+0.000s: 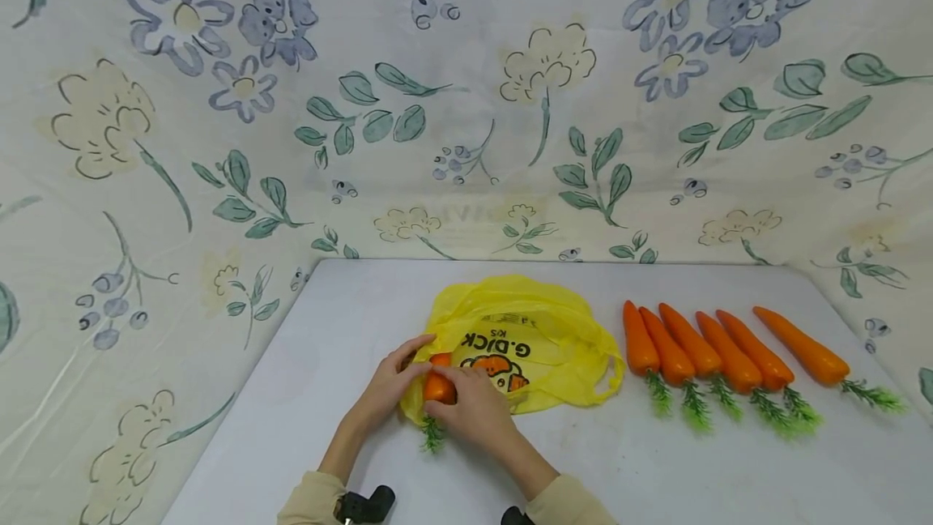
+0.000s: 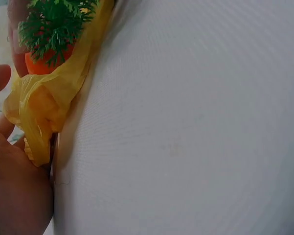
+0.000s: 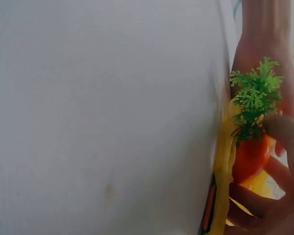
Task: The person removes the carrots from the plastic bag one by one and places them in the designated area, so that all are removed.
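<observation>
A yellow plastic bag (image 1: 543, 330) with black print lies flat on the white table. At its left end an orange toy carrot (image 1: 438, 389) sits by the bag's mouth, its green leafy top (image 1: 432, 434) pointing toward me. My right hand (image 1: 477, 407) grips this carrot, thumb near the leaves and fingers along its side in the right wrist view. My left hand (image 1: 386, 387) holds the crumpled edge of the bag (image 2: 41, 105) beside the carrot. The carrot's tip is hidden by the hands and bag.
Several more toy carrots (image 1: 688, 340) lie side by side to the right of the bag, leaves toward me. One carrot (image 1: 802, 347) lies slightly apart at the far right. Flower-patterned cloth (image 1: 466, 104) hangs behind the white table (image 1: 656, 476).
</observation>
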`<action>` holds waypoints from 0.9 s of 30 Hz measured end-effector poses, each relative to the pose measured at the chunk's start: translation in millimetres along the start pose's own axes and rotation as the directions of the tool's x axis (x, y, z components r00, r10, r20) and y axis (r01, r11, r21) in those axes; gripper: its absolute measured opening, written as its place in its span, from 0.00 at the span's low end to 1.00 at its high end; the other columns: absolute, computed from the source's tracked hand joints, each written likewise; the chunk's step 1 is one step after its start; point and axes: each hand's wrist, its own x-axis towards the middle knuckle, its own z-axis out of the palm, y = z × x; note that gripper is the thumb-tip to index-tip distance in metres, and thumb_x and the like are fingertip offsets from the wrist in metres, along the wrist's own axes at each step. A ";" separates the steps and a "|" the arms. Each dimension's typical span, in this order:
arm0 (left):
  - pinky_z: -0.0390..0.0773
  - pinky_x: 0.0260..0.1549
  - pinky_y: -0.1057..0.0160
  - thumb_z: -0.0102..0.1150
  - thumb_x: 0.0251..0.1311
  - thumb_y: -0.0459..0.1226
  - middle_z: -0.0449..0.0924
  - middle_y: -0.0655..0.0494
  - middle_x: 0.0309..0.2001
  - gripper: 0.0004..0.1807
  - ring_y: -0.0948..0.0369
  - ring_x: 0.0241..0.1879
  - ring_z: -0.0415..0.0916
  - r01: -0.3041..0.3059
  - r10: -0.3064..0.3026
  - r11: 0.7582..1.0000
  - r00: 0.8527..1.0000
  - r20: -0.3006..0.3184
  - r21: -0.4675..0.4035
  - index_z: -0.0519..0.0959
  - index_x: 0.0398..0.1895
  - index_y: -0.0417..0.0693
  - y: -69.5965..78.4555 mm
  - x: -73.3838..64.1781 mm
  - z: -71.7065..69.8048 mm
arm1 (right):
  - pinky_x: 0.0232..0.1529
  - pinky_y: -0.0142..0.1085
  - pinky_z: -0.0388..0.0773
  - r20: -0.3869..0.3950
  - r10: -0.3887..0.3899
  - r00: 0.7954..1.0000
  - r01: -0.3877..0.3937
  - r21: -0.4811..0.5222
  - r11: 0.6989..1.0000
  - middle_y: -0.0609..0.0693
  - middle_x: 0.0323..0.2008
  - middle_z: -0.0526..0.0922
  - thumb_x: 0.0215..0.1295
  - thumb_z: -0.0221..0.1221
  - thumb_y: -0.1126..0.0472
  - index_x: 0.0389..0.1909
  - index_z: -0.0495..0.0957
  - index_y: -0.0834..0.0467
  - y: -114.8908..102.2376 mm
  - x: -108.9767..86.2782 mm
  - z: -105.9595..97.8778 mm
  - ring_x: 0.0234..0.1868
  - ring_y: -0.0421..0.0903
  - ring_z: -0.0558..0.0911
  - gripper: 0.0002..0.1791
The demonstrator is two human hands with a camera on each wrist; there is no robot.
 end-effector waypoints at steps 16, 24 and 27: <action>0.51 0.72 0.45 0.54 0.71 0.41 0.64 0.47 0.72 0.25 0.49 0.75 0.53 -0.013 0.013 1.000 1.000 0.002 -0.018 0.69 0.69 0.46 -0.4 -1.5 -0.2 | 0.39 0.39 0.76 -0.005 0.031 0.999 -0.030 0.143 0.989 0.52 0.52 0.83 0.59 0.64 0.58 0.58 0.81 0.55 6.4 -4.0 -11.4 0.43 0.45 0.79 0.24; 0.51 0.72 0.45 0.53 0.71 0.39 0.63 0.47 0.73 0.25 0.49 0.75 0.53 -0.005 0.005 1.000 1.000 0.007 -0.007 0.70 0.69 0.47 0.4 -0.8 0.1 | 0.52 0.48 0.75 -0.005 0.072 0.997 -0.068 0.262 0.963 0.53 0.57 0.81 0.59 0.64 0.62 0.58 0.81 0.55 15.4 -12.4 -21.0 0.53 0.48 0.77 0.23; 0.51 0.72 0.45 0.52 0.72 0.39 0.63 0.46 0.73 0.24 0.49 0.75 0.53 -0.004 0.004 1.000 1.000 0.007 0.004 0.69 0.70 0.46 1.1 -1.4 -0.9 | 0.51 0.47 0.76 -0.005 0.085 0.996 -0.080 0.286 0.955 0.52 0.57 0.81 0.59 0.64 0.61 0.58 0.81 0.53 18.7 -15.6 -24.9 0.52 0.47 0.77 0.23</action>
